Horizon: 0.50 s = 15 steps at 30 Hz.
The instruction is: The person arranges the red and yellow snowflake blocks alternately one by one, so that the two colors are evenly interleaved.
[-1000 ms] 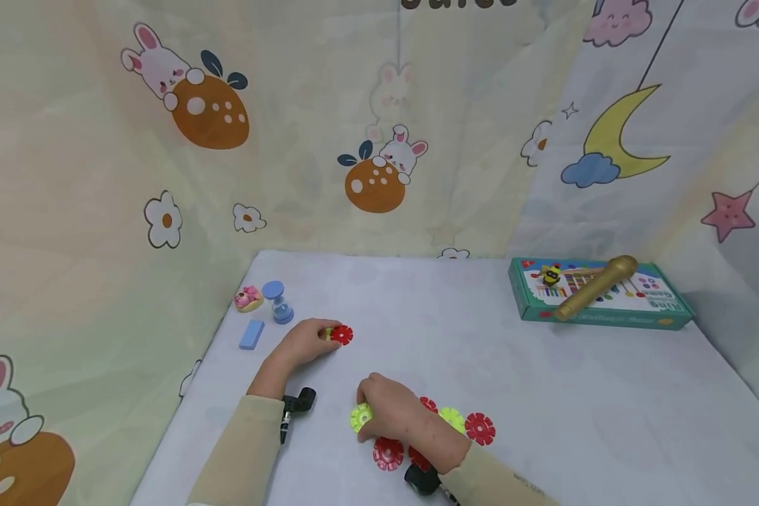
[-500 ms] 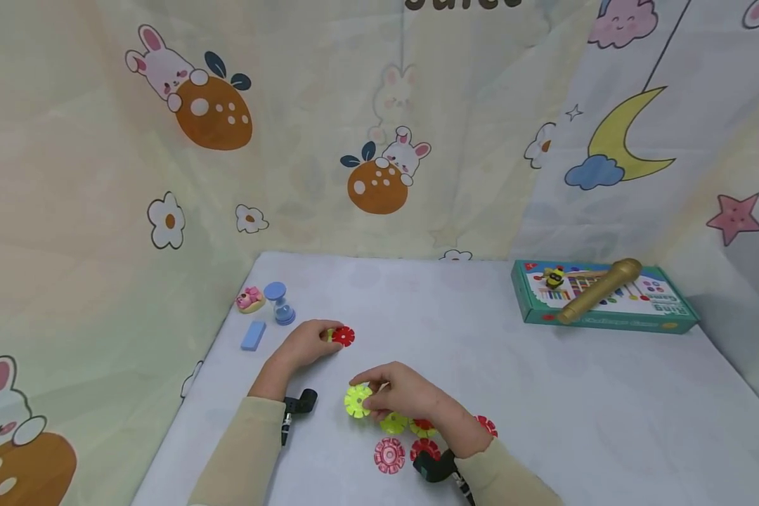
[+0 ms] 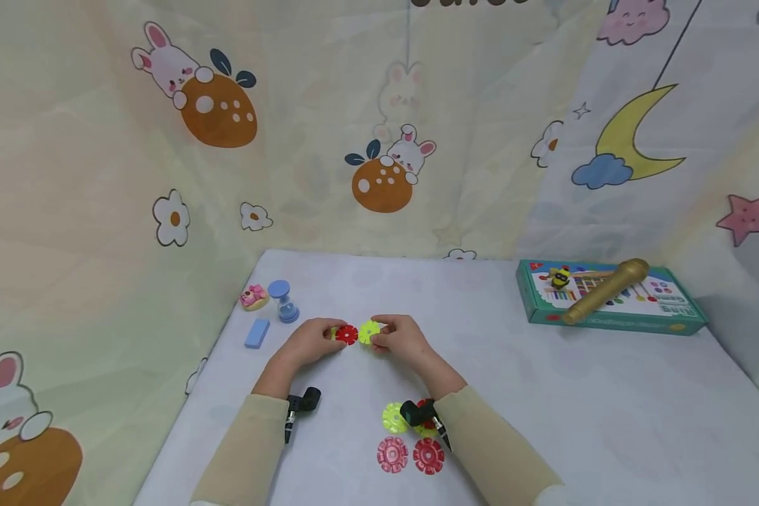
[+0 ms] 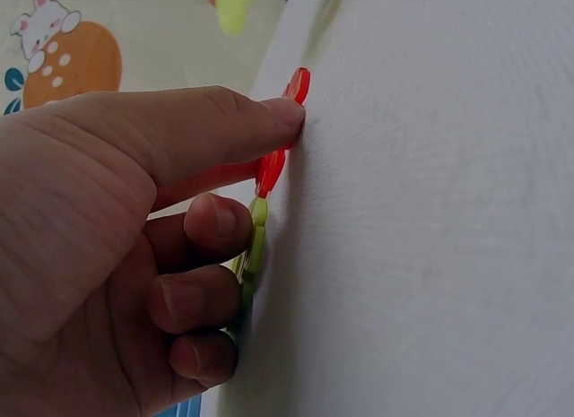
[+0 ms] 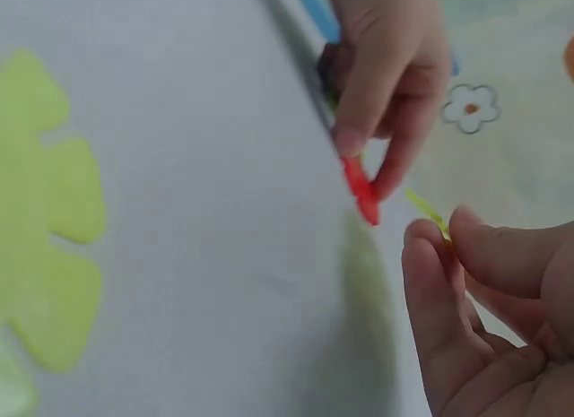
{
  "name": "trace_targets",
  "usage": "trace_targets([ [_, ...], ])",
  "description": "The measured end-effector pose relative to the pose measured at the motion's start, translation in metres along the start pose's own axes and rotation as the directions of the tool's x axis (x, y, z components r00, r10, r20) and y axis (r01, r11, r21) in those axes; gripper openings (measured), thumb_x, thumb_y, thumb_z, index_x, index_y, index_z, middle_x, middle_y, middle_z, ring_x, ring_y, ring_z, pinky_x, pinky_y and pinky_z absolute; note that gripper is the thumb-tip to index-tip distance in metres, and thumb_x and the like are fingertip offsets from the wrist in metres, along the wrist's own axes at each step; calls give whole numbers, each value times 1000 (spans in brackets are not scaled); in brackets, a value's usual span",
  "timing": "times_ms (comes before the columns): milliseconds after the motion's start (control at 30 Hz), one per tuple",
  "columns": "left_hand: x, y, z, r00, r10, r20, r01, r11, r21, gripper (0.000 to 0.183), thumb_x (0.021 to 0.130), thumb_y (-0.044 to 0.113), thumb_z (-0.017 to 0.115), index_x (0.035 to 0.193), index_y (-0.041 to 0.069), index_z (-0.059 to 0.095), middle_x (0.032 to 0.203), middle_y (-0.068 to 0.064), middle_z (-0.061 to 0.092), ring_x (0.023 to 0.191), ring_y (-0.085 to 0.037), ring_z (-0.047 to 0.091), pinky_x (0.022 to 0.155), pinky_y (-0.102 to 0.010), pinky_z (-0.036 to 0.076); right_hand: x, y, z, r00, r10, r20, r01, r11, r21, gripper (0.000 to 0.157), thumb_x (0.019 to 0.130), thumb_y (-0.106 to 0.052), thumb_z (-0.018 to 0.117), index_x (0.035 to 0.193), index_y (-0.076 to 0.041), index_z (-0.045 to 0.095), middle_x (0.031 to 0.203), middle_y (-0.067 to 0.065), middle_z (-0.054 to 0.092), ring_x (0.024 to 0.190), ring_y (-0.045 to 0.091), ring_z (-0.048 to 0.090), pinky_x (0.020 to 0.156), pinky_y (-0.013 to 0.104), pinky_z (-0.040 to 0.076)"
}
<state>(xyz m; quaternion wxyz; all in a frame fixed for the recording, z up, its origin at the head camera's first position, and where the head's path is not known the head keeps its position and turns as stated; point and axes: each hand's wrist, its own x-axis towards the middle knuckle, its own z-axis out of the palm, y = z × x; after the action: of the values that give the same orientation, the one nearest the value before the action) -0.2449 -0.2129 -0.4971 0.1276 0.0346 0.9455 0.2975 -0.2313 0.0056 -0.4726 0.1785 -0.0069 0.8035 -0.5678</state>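
My left hand point(image 3: 308, 341) pinches a red flower-shaped building disc point(image 3: 348, 335) by its edge, low over the white tabletop. A yellow-green disc point(image 4: 257, 238) adjoins the red one behind my curled fingers in the left wrist view, partly hidden by them. Facing it, my right hand point(image 3: 407, 341) pinches another yellow-green disc point(image 3: 367, 332) between thumb and forefinger. In the right wrist view, a narrow gap shows between this disc point(image 5: 425, 205) and the red disc point(image 5: 361, 191).
Below my right wrist lie a yellow-green disc point(image 3: 393, 417), a pinkish-red disc point(image 3: 393, 455), a red disc point(image 3: 429, 457) and others partly covered. Far left are a blue hourglass point(image 3: 283, 303), a blue block point(image 3: 256, 333) and a pink toy point(image 3: 254, 297). A green box point(image 3: 613, 323) bears a gold microphone point(image 3: 607, 292).
My right hand has lifted the yellow-green disc from the group of discs and carried it up and away, to beside the red disc. My left hand has stayed nearly still.
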Motion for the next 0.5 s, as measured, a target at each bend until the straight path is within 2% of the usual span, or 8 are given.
trace_targets([
  [133,0,2,1,1000,8,4,-8,1000,5,48,80,38,74,126,31,61,86,-2,55,83,-18,49,70,-35,42,11,7,7,999,-24,-47,14,980,-199,44,83,-15,73,125,-11,61,82,7,58,66,17,58,61,26,49],
  [233,-1,3,2,1000,7,3,-7,1000,15,48,79,38,74,126,31,61,101,-1,60,91,-18,50,79,-40,45,13,9,10,995,-65,-77,34,935,-353,46,81,-18,75,125,-9,61,78,4,56,69,17,52,61,28,44],
  [333,-2,4,1,1000,5,1,-5,1000,24,49,80,38,74,127,31,61,119,1,58,101,-19,50,89,-45,44,12,10,11,990,-95,-106,42,905,-424,45,80,-18,76,121,-6,62,79,3,53,75,18,48,65,29,42],
  [500,-3,6,1,1000,-14,-6,14,999,40,50,81,34,74,129,29,59,126,-2,57,109,-22,50,92,-48,43,12,10,13,988,-98,-123,33,896,-444,39,80,-15,75,116,-5,64,79,4,51,76,19,48,65,30,42],
])
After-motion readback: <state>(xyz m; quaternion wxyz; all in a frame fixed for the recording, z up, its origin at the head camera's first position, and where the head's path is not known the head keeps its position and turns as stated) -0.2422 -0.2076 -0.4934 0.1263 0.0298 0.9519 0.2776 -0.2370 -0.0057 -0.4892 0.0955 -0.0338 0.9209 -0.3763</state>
